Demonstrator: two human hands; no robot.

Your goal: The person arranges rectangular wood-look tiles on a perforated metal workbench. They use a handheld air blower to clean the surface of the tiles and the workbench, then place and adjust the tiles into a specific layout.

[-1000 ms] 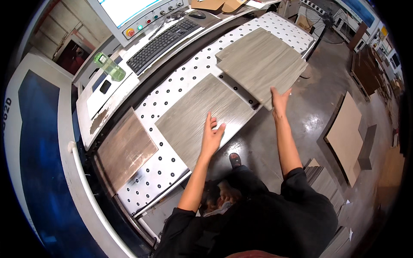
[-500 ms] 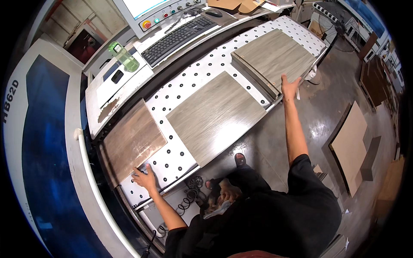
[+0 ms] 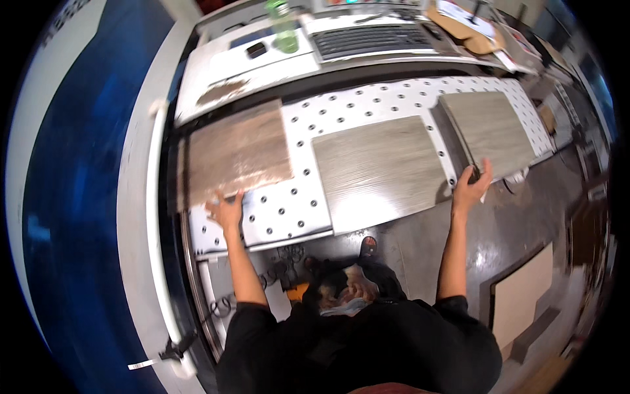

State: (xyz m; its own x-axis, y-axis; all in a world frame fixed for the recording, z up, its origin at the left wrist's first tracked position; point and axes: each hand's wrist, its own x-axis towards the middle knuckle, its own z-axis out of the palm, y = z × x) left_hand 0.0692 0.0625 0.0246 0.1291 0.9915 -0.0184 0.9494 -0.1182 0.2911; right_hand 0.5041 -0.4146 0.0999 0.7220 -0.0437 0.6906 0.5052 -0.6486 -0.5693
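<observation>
Head view, looking down over my own arms at a white perforated machine bed (image 3: 289,203) dotted with dark holes. My left hand (image 3: 226,211) lies at the near edge of the brown wood-grain panel (image 3: 236,152), fingers spread and open, touching the panel's front edge near its left-hand end; it grips nothing. This panel sits at the left end of the bed, against the bed's left border. My right hand (image 3: 471,187) is likewise open, fingers extended, resting at the near left corner of the right grey panel (image 3: 489,131), which lies at the right end of the bed and reaches its front edge. Whether the fingers curl under that corner cannot be told.

Between the two hands, the middle grey panel (image 3: 379,171) lies flat, its near edge overhanging the front edge of the bed; neither hand touches it. It is apart from the brown panel and just beside the right grey panel.

Beyond the far edge of the bed runs a white console shelf carrying a keyboard (image 3: 367,41) and a green bottle (image 3: 283,29). Below the bed's front edge: grey floor (image 3: 420,243).
</observation>
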